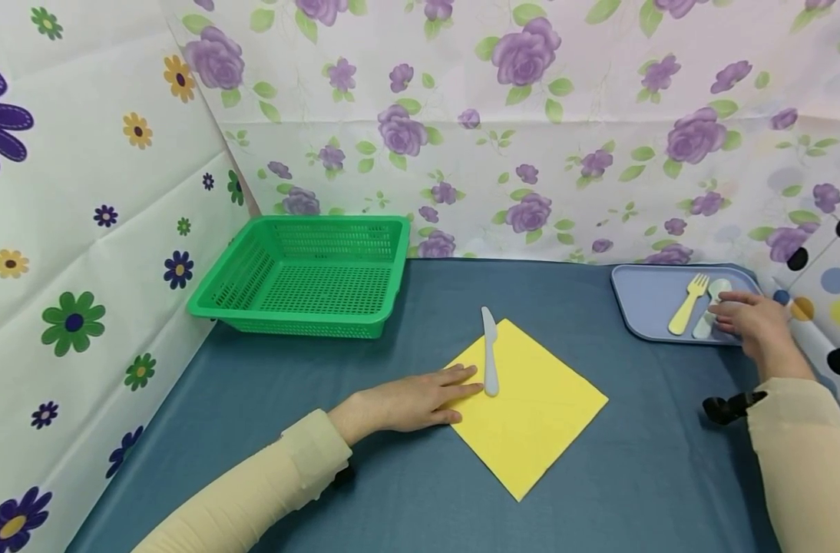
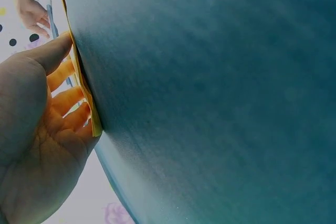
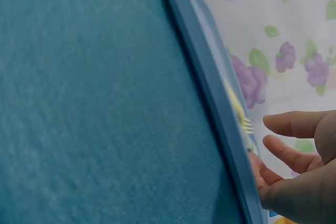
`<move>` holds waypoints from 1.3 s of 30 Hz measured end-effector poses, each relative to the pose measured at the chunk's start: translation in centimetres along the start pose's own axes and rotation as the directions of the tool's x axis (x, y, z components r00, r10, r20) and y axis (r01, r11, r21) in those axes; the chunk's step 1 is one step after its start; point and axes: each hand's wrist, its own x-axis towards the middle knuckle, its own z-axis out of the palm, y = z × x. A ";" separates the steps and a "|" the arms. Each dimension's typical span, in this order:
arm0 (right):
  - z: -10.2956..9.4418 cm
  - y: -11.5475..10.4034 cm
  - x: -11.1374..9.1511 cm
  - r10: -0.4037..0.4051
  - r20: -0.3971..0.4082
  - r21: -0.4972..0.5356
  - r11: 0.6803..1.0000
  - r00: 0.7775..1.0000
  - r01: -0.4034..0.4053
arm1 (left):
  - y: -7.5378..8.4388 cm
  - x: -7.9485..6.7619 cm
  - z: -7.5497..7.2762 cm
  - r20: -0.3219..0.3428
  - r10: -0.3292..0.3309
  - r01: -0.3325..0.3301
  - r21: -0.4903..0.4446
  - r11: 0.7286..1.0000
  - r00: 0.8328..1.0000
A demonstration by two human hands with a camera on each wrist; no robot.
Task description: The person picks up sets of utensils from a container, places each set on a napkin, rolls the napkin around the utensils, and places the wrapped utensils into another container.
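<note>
A yellow napkin [image 1: 530, 415] lies turned like a diamond on the blue-grey table. Along its upper left part lies a pale grey knife [image 1: 490, 353], blade pointing away. My left hand [image 1: 420, 398] rests on the napkin's left corner with fingers spread, fingertips beside the knife handle. On the lilac tray [image 1: 644, 296] at the right are a yellow fork [image 1: 688, 303] and a pale spoon [image 1: 719, 287]. My right hand [image 1: 755, 322] is over the tray's right side, fingertips right at the spoon's handle. In the right wrist view, its thumb and fingers [image 3: 294, 124] stand apart.
A green perforated basket [image 1: 385, 319] stands at the back left of the table [image 1: 309, 361]. Flower-printed sheets [image 1: 461, 177] rise behind the table and on the left, and a dotted sheet [image 1: 824, 307] hangs close to my right arm.
</note>
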 end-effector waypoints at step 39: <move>0.9 -0.3 -0.1 -0.042 -0.045 -0.282 0.959 0.998 0.028 | 0.0 0.0 0.0 0.000 0.001 -0.001 -0.003 1.000 1.000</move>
